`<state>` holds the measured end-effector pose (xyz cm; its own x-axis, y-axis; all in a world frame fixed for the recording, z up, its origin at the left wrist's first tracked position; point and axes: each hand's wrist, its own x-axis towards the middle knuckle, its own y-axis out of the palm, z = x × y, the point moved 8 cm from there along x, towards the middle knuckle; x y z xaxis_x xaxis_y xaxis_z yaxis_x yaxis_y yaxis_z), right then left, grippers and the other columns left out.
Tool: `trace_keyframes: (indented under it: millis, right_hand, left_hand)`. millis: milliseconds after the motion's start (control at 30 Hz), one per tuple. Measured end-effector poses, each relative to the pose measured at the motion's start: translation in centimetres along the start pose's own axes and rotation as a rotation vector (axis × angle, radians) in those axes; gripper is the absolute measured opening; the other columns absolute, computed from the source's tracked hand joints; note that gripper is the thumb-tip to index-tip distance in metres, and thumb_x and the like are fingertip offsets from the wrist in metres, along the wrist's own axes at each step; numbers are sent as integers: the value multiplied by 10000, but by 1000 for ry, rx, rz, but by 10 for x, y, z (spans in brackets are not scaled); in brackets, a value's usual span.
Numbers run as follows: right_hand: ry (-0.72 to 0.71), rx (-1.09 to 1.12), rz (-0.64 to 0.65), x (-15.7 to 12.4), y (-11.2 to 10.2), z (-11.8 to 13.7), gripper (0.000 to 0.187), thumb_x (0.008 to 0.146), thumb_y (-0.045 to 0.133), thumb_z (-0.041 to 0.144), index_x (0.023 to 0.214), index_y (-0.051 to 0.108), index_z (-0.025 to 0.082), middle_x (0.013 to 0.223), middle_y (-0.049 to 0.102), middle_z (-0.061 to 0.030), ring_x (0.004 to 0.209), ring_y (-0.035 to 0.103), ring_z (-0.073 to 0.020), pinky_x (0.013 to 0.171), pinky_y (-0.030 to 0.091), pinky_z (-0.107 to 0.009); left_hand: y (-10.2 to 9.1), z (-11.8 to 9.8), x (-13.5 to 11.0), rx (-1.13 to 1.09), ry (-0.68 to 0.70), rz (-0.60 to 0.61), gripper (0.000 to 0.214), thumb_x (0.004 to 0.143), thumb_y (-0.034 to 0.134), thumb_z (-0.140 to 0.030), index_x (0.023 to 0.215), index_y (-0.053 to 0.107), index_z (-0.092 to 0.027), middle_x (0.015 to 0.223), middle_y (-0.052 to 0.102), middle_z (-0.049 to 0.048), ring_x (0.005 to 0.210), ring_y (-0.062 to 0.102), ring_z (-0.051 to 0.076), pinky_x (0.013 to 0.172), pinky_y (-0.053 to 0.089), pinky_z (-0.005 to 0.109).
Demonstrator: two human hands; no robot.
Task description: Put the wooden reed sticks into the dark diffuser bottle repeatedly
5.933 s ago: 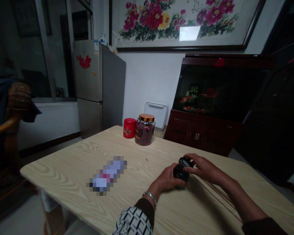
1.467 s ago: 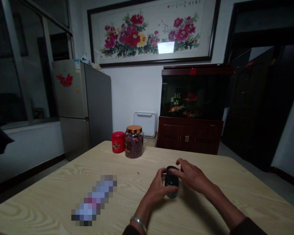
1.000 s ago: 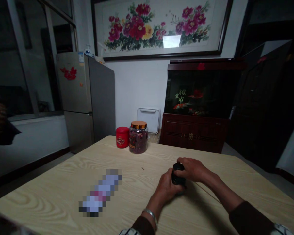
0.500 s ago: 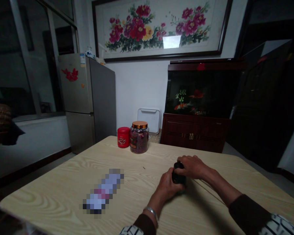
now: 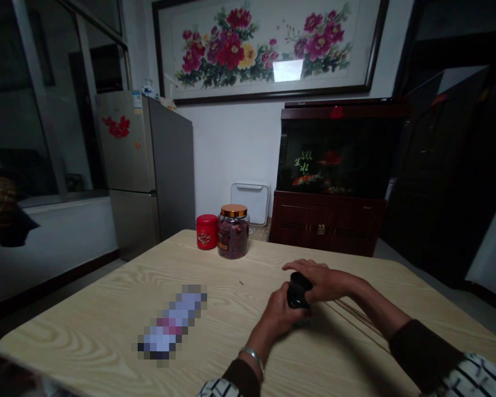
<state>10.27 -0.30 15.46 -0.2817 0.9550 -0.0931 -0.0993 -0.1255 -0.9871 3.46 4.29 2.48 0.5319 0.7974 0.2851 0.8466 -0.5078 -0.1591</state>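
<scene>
Both my hands are at a small black, cylinder-like container [image 5: 298,299] with a glossy side, right of the middle of the table. My left hand [image 5: 280,313] wraps round its lower part from the near left side. Over its top reaches my right hand [image 5: 323,280], thumb side against the black upper part and fingers stretched across the far side. Much of the container is hidden by the hands, so its exact kind does not show. Several thin brown sticks [image 5: 357,318] lie on the table under my right forearm.
On the wooden table [image 5: 107,309] a blurred-out flat item [image 5: 176,320] lies to the left. At the far edge stand a red canister [image 5: 207,232] and a clear jar [image 5: 233,237] with a copper-coloured lid. Beyond are a fridge [image 5: 171,171] and a fish tank [image 5: 339,154].
My right hand has turned on top of the black container, its fingers now straighter and reaching further left. My left hand keeps its hold. More of the thin sticks show under the right forearm.
</scene>
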Motion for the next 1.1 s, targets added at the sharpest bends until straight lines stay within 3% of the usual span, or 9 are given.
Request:
trace_keyframes:
  millis: [100,200,300,467,600,700,800,967,1100]
  right_hand:
    - [6,33,0,1,0,-2,928,676,726,417,1506,348,243,1539,405,-144,1380,396,-346,1052,355,-480]
    - [175,-50,-68,2,-1,-13,661,785,611,562,1307,566,160,1304,597,-216,1208,551,-401,1006,349,-576]
    - [180,-64,-69,5,0,-13,497,811,591,444,1209,627,150,1192,651,-205,1116,608,-382,958,391,-545]
    - [68,10,-38,7,1,-9,914,660,735,398,1486,386,221,1492,454,-147,1312,475,-319,980,427,-398]
    - [186,3,-87,9,4,-18,619,754,633,528,1206,621,106,1155,659,-241,1034,631,-389,849,460,-484]
    - [155,28,-111,12,1,-17,394,703,686,393,1016,669,155,995,702,-179,939,648,-358,793,466,-442]
    - [79,93,-158,10,-15,-15,452,638,707,246,1080,618,214,1052,683,-94,954,633,-273,806,467,-356]
    - [-38,568,-368,-20,-32,-17,522,733,652,258,1212,444,233,1123,613,-60,945,622,-200,823,480,-328]
    - [22,918,-464,-56,22,-27,445,775,680,413,1109,441,241,1019,596,-45,903,613,-212,792,481,-344]
  left_hand:
    - [2,-1,0,-31,40,23,591,588,837,-245,1120,602,-141,981,692,45,849,599,190,725,462,250]
    - [2,-1,-1,-18,63,19,550,599,814,-214,1108,618,-144,955,684,31,846,594,184,716,455,244]
    - [0,0,0,5,54,-1,576,590,823,-228,1124,624,-151,942,677,21,836,588,183,715,453,247]
    - [2,2,0,-29,34,20,615,572,841,-251,1132,610,-147,965,681,33,861,587,193,738,462,251]
    - [2,1,-1,-19,41,22,572,601,804,-221,1136,616,-147,964,677,34,853,585,185,735,457,247]
    - [0,-2,-2,26,30,12,569,596,813,-234,1125,621,-150,944,674,29,820,574,175,704,443,240]
    - [-2,-6,-2,72,21,5,557,581,831,-247,1092,628,-153,918,668,20,800,563,166,677,427,233]
    - [-2,-10,-4,69,33,8,562,595,847,-312,1091,631,-160,905,662,14,806,573,165,705,439,243]
    - [-1,-6,-3,55,35,12,611,589,852,-313,1137,627,-165,958,683,27,856,604,187,727,451,252]
